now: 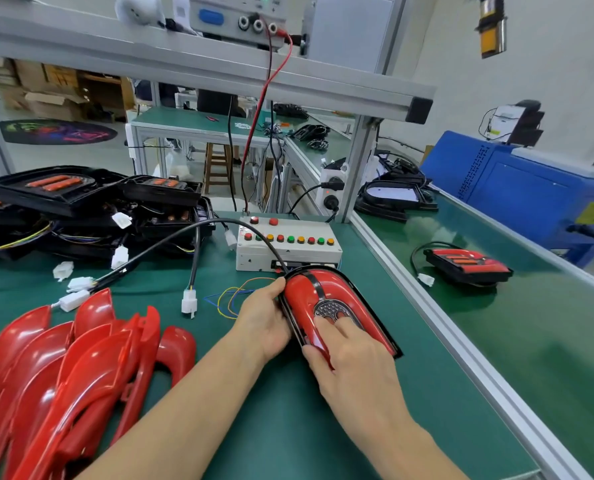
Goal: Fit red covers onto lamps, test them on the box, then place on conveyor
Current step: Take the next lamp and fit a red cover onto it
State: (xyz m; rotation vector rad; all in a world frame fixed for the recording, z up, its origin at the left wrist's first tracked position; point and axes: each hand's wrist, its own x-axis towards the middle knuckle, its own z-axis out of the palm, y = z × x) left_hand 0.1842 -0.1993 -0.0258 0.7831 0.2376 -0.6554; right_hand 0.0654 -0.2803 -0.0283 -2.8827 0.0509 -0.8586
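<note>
A black lamp with a glossy red cover [326,292] on top lies on the green mat in front of the white test box [288,249]. My left hand [264,323] grips the lamp's left edge. My right hand [354,362] presses down on the cover's near end, fingers over the patterned lens. A black cable runs from the lamp's far end leftwards. Several loose red covers [67,368] are piled at the near left. Bare black lamps [91,206] are stacked at the far left. One covered lamp [465,266] rests on the green conveyor [548,341] to the right.
White connectors [189,303] and thin coloured wires [233,299] lie on the mat between the piles and the lamp. An aluminium rail [437,327] divides the bench from the conveyor. A power supply [240,15] sits on the shelf above, its red lead dropping to the box. A blue machine [531,188] stands beyond the conveyor.
</note>
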